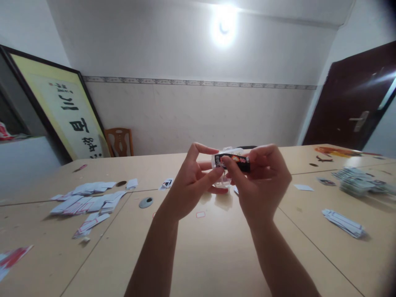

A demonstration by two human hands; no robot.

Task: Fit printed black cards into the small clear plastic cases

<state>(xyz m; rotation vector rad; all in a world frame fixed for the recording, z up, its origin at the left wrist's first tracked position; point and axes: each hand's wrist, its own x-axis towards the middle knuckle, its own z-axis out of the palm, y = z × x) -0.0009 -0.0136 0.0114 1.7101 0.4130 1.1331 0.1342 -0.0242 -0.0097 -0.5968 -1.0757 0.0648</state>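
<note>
Above the middle of the table, both hands are closed on one small clear plastic container (227,181) with a black printed label (243,163). My left hand (193,181) grips its left end between thumb and fingers. From the other side, my right hand (262,185) pinches the label end, its thumb lying over the black print. Fingers hide part of the container, so its full shape cannot be made out. On the tabletop below lies a small red-outlined white sticker (200,214).
Folded white papers (86,202) lie in a pile at the left, near a grey round table cap (146,202). At right are a stack of white strips (343,222) and several clear packets (359,181). A wooden chair (119,140) stands behind the table (210,264).
</note>
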